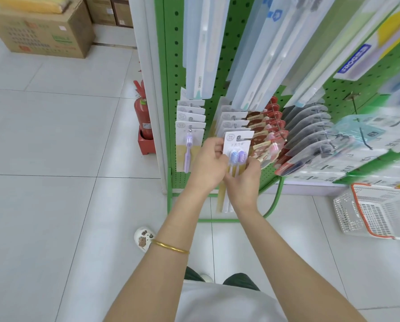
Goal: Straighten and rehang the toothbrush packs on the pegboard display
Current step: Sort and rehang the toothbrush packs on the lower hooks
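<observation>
green pegboard display [173, 66] stands on tiled floor | rows of toothbrush packs [190, 117] hang on its pegs | both hands clamped on one two-brush pack [237, 147], held before the lower pegs: left hand [209, 165] pinches its left edge, right hand [244, 182] grips below

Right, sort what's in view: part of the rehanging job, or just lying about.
Job: white-card twin-toothbrush pack gripped by left hand and right hand; white-card packs hanging alongside; green pegboard.
Lying about: red fire extinguisher; white plastic basket; brown cardboard box.
</observation>
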### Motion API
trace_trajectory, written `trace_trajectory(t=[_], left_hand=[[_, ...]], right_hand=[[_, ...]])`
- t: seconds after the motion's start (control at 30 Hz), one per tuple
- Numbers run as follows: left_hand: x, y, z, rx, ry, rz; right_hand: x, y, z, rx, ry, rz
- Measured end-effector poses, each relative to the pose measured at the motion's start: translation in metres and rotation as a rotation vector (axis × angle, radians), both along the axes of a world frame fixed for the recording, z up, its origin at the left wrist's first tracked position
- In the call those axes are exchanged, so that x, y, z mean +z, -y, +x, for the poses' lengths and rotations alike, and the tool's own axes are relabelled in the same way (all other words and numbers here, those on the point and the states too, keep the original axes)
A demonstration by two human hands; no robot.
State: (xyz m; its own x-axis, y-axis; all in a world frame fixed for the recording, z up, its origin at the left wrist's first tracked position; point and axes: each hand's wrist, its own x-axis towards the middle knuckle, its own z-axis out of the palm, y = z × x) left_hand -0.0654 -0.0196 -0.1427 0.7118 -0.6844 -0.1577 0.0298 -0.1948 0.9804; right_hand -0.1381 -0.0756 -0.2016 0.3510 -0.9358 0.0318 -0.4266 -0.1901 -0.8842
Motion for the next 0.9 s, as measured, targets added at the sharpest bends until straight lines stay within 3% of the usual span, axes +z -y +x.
trace_trajectory(t=[0.47, 0.9], left_hand=[[0.008, 0.012, -0.006, 0.015, 0.076, -0.059], [-0.004, 0.024, -0.005, -0.002, 0.121, -0.018]], right_hand=[[-0.005, 0.006, 0.016, 0.031, -0.012, -0.028], [-0.003, 0.023, 0.033, 0.021, -0.156, -0.014]])
